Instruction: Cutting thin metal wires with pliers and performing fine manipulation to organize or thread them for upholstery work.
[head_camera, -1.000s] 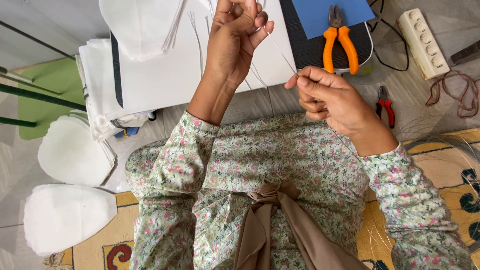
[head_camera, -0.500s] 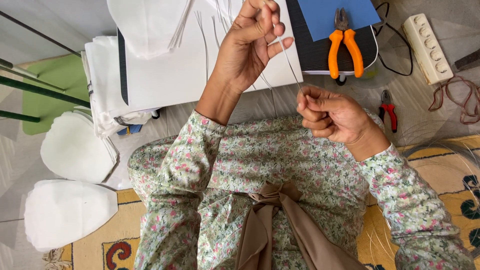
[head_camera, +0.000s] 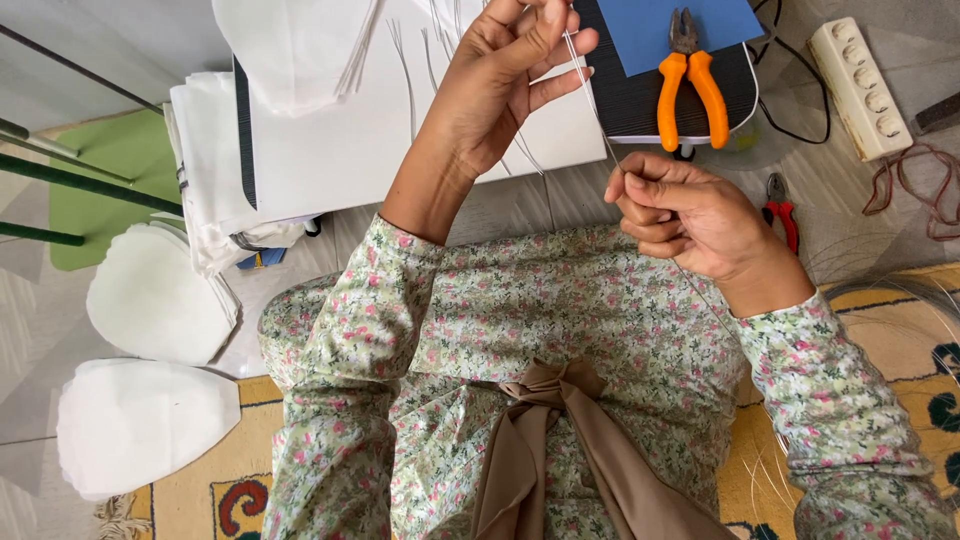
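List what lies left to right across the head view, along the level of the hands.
Green mat → stack of white fabric → left hand → thin wire → right hand → small red pliers → reddish cord.

2 hands (head_camera: 500, 80) (head_camera: 690, 215), 2 pliers (head_camera: 690, 80) (head_camera: 780, 205), 1 power strip (head_camera: 860, 85), 2 white fabric stacks (head_camera: 155, 295) (head_camera: 140, 425).

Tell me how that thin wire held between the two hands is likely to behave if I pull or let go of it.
The wire runs nearly straight between the left hand and right hand, so it probably has some springy stiffness. It is hair-thin, so likely very light and easily kinked. Looped wire by the right sleeve suggests it may curl back when released.
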